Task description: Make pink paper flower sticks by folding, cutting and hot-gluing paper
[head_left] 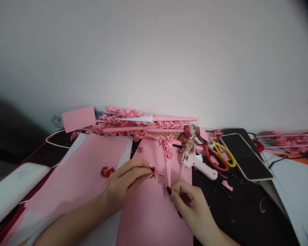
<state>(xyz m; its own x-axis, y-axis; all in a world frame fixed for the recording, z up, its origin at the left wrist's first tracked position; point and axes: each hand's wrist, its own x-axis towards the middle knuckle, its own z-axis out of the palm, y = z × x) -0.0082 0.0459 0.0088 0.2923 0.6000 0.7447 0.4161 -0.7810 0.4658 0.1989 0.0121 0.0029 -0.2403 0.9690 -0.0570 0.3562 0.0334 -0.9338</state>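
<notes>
I have the left grip [123, 179] pinched at the fingertips on a folded pink paper flower [154, 173]. The right grip [193, 201] appears closed on the lower end of a slender pink paper stem [167, 172], which points away from it toward the wall [154, 61]. The held flower is just left of that stem, and I find the two apart.

Progress, in my judgement, is partial. Done: a cluster of attached flowers [168, 150] occupies the stem's far end, beyond the right grip. Outstanding: the held flower is not yet joined, and the stem's near length is bare. A loose flower [141, 148] lies beyond the left grip, on the pink paper sheet [154, 212] under the work. Further out, against the wall, I note a heap of flowered stems [129, 113], which I judge to be completed or nearly so.

A glue gun [204, 166] lies beyond and to the right of the right grip, with scissor handles [222, 169] in red and yellow past it on the table [233, 218]. I cannot tell whether glue is on the held flower.
</notes>
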